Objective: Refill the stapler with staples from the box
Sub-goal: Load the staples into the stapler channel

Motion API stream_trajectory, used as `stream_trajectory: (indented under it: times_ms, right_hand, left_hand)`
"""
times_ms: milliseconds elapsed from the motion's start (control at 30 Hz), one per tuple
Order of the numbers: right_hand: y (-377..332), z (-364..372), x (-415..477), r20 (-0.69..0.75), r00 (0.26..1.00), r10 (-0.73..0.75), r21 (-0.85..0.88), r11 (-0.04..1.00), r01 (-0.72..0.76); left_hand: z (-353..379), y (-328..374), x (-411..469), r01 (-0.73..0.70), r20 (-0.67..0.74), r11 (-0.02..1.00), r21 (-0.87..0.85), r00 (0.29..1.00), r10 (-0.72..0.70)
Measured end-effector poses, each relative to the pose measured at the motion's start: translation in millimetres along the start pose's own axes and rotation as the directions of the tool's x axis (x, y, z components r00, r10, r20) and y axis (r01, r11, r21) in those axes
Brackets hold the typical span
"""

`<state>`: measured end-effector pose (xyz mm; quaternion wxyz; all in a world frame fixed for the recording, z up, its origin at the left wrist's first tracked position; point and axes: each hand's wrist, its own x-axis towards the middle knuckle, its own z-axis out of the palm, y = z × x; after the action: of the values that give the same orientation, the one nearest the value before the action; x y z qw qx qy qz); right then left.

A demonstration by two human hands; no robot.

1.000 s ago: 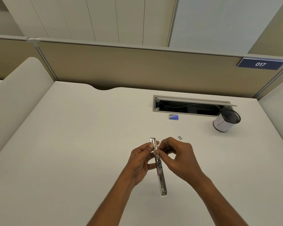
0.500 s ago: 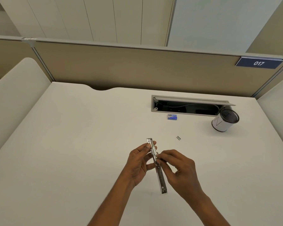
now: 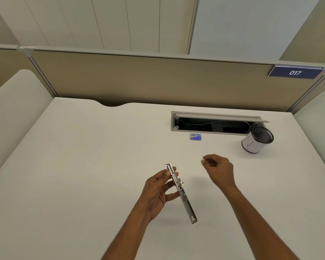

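My left hand (image 3: 158, 192) grips a long silver stapler (image 3: 184, 197) near its far end, holding it tilted above the white desk (image 3: 83, 166) with the magazine opened. My right hand (image 3: 219, 170) is off to the right of the stapler, down at the desk. Its fingers are curled and thumb and forefinger pinch a small strip of staples (image 3: 203, 159), of which only a bright tip shows. The small blue staple box (image 3: 195, 136) lies farther back on the desk, apart from both hands.
A black mesh pen cup with a white wrap (image 3: 257, 141) stands at the back right. Behind the box is an open cable tray (image 3: 214, 123) set in the desk. A tan partition (image 3: 139, 79) with a "017" sign (image 3: 295, 72) closes off the far side.
My right hand has left the stapler and moved right and away to the staple strip that lay on the desk, closing on it. My left hand still holds the stapler.
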<state>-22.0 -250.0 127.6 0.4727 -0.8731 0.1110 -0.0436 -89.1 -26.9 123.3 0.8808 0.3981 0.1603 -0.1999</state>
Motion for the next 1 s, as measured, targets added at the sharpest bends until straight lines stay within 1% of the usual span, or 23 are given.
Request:
stream_trajectory:
  times_ms: [67, 133, 200, 300, 333, 433, 700, 900, 1000]
  right_hand:
    - [18.8, 6.4, 17.7, -0.023, 0.999, 0.040, -0.136, 0.990, -0.043]
    - [33.1, 13.7, 31.1, -0.001, 0.996, 0.093, -0.224, 0.970, -0.091]
    - [42.0, 19.9, 39.0, 0.031, 0.991, 0.133, -0.277, 0.954, -0.119]
    - [43.7, 27.1, 41.1, 0.062, 0.988, 0.143, -0.346, 0.931, -0.113]
    - [44.4, 30.4, 41.3, 0.053, 0.988, 0.143, -0.366, 0.924, -0.114]
    - [44.7, 36.9, 45.8, 0.022, 0.996, 0.082, -0.375, 0.924, -0.068]
    - [42.5, 43.2, 44.5, 0.036, 0.999, 0.041, -0.438, 0.899, -0.021]
    - [48.5, 49.2, 26.4, 0.080, 0.997, -0.019, -0.474, 0.879, 0.055]
    - [50.2, 52.4, 12.8, 0.100, 0.995, -0.030, -0.441, 0.895, 0.072]
  left_hand:
    - [-1.9, -1.1, 2.2, 0.006, -0.008, 1.000, 0.003, 1.000, -0.006]
    - [-3.8, -2.2, 4.2, 0.010, -0.013, 1.000, 0.006, 1.000, -0.010]
    - [-5.2, -3.0, 7.0, 0.015, -0.020, 1.000, 0.012, 1.000, -0.015]
    - [-6.2, -3.1, 10.6, 0.023, -0.028, 0.999, 0.023, 0.999, -0.022]
    - [-6.3, -2.6, 11.0, 0.024, -0.029, 0.999, 0.025, 0.999, -0.023]
    - [-5.6, -1.5, 15.3, 0.029, -0.027, 0.999, 0.031, 0.999, -0.029]
    - [-1.4, 1.1, 19.7, 0.048, -0.028, 0.998, 0.041, 0.999, -0.046]
    - [5.0, 1.7, 15.8, 0.051, 0.014, 0.997, 0.057, 0.999, -0.052]
    - [8.5, 3.6, 13.8, 0.054, 0.028, 0.997, 0.063, 0.998, -0.055]
